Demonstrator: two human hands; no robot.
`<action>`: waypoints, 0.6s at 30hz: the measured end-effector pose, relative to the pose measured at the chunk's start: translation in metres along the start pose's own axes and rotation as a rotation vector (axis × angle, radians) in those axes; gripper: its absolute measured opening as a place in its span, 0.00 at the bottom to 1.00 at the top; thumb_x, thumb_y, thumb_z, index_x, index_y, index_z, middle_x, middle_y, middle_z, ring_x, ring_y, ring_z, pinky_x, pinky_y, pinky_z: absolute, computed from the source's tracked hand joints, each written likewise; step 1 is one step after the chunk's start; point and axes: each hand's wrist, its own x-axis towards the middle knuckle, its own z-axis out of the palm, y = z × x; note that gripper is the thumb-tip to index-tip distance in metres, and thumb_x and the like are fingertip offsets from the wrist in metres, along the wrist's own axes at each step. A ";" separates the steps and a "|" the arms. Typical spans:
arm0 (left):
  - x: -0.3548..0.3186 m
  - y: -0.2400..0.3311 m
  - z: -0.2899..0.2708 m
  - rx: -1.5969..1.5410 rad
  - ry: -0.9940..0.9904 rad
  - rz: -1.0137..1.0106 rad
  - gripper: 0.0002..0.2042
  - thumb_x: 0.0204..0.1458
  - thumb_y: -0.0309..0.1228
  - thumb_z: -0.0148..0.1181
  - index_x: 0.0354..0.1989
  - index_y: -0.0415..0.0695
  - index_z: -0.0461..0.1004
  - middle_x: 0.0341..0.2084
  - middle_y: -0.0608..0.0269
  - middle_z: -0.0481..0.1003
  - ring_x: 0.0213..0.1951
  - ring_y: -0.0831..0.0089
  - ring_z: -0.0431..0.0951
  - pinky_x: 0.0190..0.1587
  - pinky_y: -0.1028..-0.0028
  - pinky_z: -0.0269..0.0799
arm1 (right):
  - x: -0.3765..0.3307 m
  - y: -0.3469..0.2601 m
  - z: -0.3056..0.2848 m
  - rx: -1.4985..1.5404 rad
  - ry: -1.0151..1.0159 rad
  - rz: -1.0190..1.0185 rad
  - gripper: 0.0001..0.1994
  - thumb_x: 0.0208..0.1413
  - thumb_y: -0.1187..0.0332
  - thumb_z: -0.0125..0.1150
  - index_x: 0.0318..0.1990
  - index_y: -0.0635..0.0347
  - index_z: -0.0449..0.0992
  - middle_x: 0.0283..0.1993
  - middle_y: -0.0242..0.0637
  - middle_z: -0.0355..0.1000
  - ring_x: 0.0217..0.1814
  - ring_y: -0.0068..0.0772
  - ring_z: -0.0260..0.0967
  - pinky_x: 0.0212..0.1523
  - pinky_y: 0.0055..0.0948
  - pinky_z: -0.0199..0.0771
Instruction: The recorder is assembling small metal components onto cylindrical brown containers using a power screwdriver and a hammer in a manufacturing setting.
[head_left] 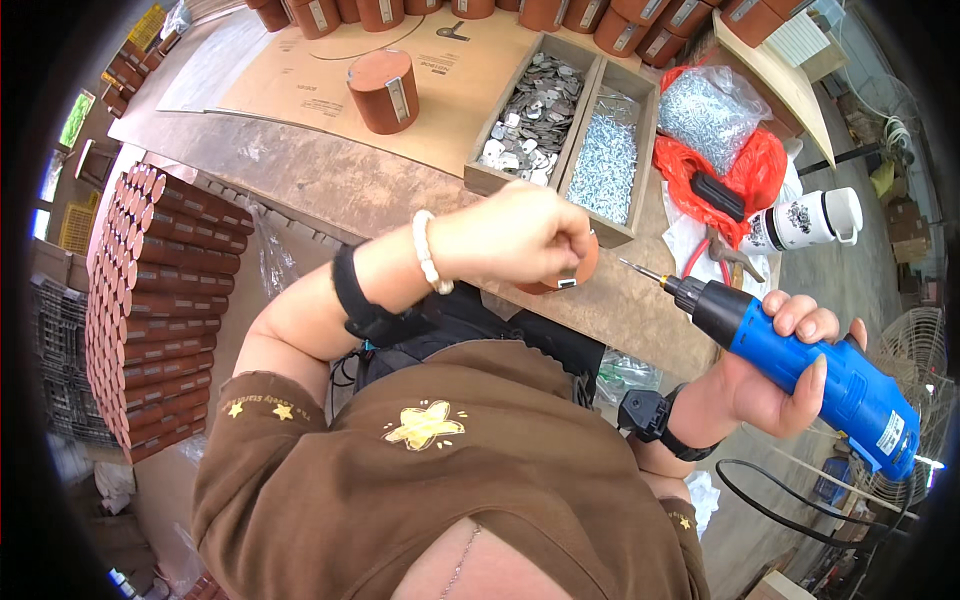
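My left hand [535, 235] is closed, its fingers curled and pinched together over a reddish-brown cylinder [588, 262] at the near table edge. The hand covers most of that cylinder; a small metal piece [568, 283] shows on its side. What the fingertips pinch is hidden. In my right hand [790, 370] is a blue electric screwdriver [835, 385] with a black nose. Its bit points left toward the cylinder, with a gap between them. Another reddish-brown cylinder [383, 95], with a metal strip down its side, stands upright on the cardboard.
A two-part wooden box [480, 178] holds flat metal pieces [535, 110] and screws [605, 150]. Right of it lie a bag of screws [715, 110], red plastic [685, 185], pliers [735, 262] and a white mug [805, 220]. Cylinders are stacked at left [170, 310]. A cable [770, 505] hangs at right.
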 end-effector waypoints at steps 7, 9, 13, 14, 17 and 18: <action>-0.013 0.003 0.035 0.283 0.196 -0.012 0.05 0.36 0.27 0.58 0.23 0.45 0.71 0.22 0.63 0.70 0.31 0.66 0.67 0.38 0.68 0.58 | -0.002 0.000 0.001 0.014 -0.015 0.014 0.26 0.45 0.69 0.47 0.54 0.62 0.51 0.29 0.42 0.62 0.27 0.36 0.60 0.30 0.39 0.63; -0.018 0.000 0.046 0.373 0.401 0.045 0.07 0.32 0.28 0.60 0.23 0.50 0.70 0.31 0.69 0.69 0.38 0.67 0.65 0.41 0.67 0.54 | -0.003 0.000 0.002 0.001 0.002 0.014 0.26 0.45 0.69 0.47 0.53 0.62 0.50 0.29 0.42 0.62 0.26 0.36 0.60 0.30 0.39 0.63; -0.026 0.003 0.047 0.393 0.425 0.090 0.17 0.29 0.31 0.65 0.32 0.45 0.71 0.36 0.63 0.66 0.40 0.64 0.64 0.44 0.64 0.55 | -0.007 0.001 0.008 -0.013 0.010 0.035 0.27 0.44 0.68 0.48 0.53 0.62 0.50 0.29 0.42 0.62 0.26 0.36 0.60 0.29 0.39 0.64; -0.029 -0.003 0.049 0.449 0.427 0.120 0.20 0.26 0.32 0.66 0.33 0.45 0.71 0.36 0.62 0.66 0.40 0.63 0.64 0.45 0.63 0.54 | -0.008 0.002 0.011 -0.013 0.014 0.049 0.27 0.43 0.68 0.48 0.53 0.62 0.49 0.28 0.42 0.62 0.25 0.36 0.60 0.29 0.39 0.64; -0.034 -0.018 0.044 0.477 0.409 0.194 0.24 0.21 0.32 0.68 0.34 0.45 0.71 0.37 0.62 0.66 0.42 0.62 0.64 0.46 0.61 0.54 | -0.011 0.003 0.020 -0.032 0.028 0.083 0.29 0.42 0.68 0.49 0.53 0.62 0.47 0.27 0.41 0.61 0.25 0.35 0.61 0.29 0.39 0.65; -0.035 -0.020 0.043 0.448 0.390 0.237 0.25 0.20 0.32 0.69 0.34 0.45 0.71 0.37 0.61 0.66 0.42 0.62 0.64 0.47 0.60 0.54 | -0.012 0.003 0.023 -0.052 0.035 0.104 0.30 0.42 0.68 0.50 0.54 0.62 0.46 0.27 0.41 0.61 0.24 0.35 0.61 0.28 0.38 0.65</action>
